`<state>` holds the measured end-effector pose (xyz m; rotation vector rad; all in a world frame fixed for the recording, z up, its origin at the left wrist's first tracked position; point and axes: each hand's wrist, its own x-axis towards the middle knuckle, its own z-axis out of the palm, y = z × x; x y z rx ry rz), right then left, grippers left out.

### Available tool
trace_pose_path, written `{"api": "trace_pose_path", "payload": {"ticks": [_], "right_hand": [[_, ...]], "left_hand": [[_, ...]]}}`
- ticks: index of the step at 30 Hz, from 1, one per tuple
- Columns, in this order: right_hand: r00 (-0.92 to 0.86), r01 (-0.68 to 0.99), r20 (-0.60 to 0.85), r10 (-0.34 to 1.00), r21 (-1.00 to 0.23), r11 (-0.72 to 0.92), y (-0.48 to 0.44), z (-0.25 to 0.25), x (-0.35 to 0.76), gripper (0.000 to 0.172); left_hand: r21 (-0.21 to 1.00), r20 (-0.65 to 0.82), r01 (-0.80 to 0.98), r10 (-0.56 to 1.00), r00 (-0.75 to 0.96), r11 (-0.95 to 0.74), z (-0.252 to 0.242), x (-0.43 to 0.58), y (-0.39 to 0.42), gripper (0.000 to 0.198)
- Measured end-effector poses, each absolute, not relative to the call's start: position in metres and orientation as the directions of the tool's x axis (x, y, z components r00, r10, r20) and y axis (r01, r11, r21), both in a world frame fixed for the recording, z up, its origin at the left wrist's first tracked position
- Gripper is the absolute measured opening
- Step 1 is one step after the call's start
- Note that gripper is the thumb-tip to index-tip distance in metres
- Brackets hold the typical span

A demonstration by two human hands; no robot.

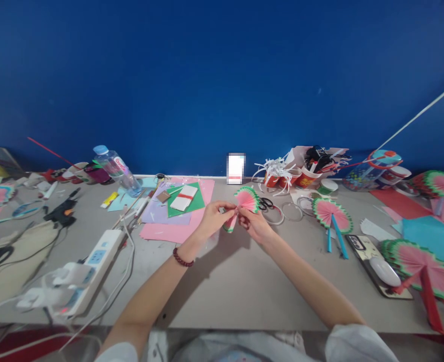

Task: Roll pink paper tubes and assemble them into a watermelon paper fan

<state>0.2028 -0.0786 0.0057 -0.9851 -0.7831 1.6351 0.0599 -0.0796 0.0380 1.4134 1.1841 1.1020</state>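
Note:
Both my hands meet over the middle of the table, pinching a small pleated paper fan (248, 199) with a pink body and a green zigzag rim. My left hand (219, 216) grips it from the left, fingers closed at the gathered centre. From the right, my right hand (255, 224) closes on the same centre, fingertips nearly touching the left ones. The upper part of the fan spreads open above the fingers; a narrow folded part hangs below. The exact pinch point is partly hidden by the fingers. Black scissors (266, 203) lie just right of the fan.
Left are coloured paper sheets (157, 232), a power strip (100, 266), a glue gun (62, 211) and a bottle (122, 173). Right are a finished fan with blue sticks (333, 215), a phone (368, 266) under a mouse (385, 271), and more fans (425, 266). Cups (308, 177) stand behind.

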Motion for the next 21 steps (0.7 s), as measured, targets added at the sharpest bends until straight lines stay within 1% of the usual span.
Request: {"api": "trace_pose_path", "payload": {"ticks": [3, 10, 12, 16, 21], "right_hand": [[-0.147, -0.439, -0.202, 0.968, -0.864, -0.247, -0.0786, 0.0032, 0.2026, 0.037], [-0.145, -0.397, -0.137, 0.98, -0.899, -0.185, -0.0776, -0.0015, 0.2054, 0.039], [-0.13, -0.39, -0.129, 0.983, -0.905, -0.17, -0.0775, -0.0003, 0.2059, 0.039], [-0.105, -0.382, -0.156, 0.982, -0.906, -0.184, -0.0781, 0.0038, 0.2062, 0.038], [-0.105, -0.377, -0.17, 0.98, -0.905, -0.198, -0.0793, 0.007, 0.2054, 0.037]], "left_hand": [[0.997, 0.005, 0.081, 0.992, 0.13, -0.016, 0.035, 0.0595, -0.0774, 0.022], [1.0, -0.025, 0.0, 0.982, 0.188, 0.025, 0.0308, 0.0562, -0.0727, 0.027], [0.999, -0.03, -0.007, 0.976, 0.217, 0.032, 0.0327, 0.0548, -0.0736, 0.028], [0.999, -0.032, 0.009, 0.968, 0.249, 0.031, 0.0369, 0.0528, -0.0762, 0.026], [0.999, -0.023, 0.028, 0.978, 0.209, 0.018, 0.0392, 0.0548, -0.0776, 0.027]]}}
